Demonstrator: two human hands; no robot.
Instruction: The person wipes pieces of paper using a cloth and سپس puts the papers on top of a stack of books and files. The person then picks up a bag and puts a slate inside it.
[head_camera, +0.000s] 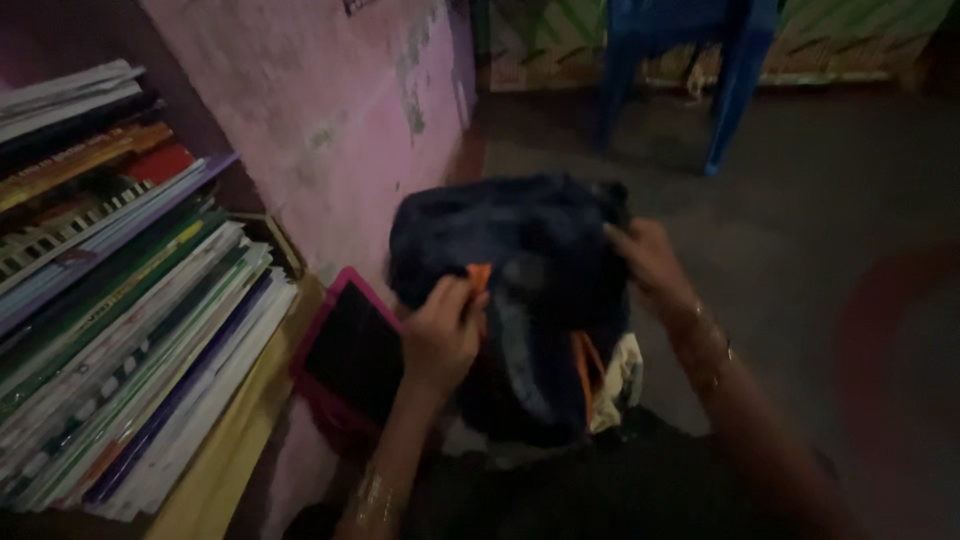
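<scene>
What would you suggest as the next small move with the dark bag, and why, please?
Probably pull the orange tab along a little with the left hand, while the right hand steadies the dark bag. The left fingers already pinch at the tab, and the right hand's grip is on the bag's far side.

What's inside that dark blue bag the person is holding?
The dark blue bag gapes between the left hand and right hand. Only orange lining and a pale cloth show; the dim interior hides anything deeper.
</scene>
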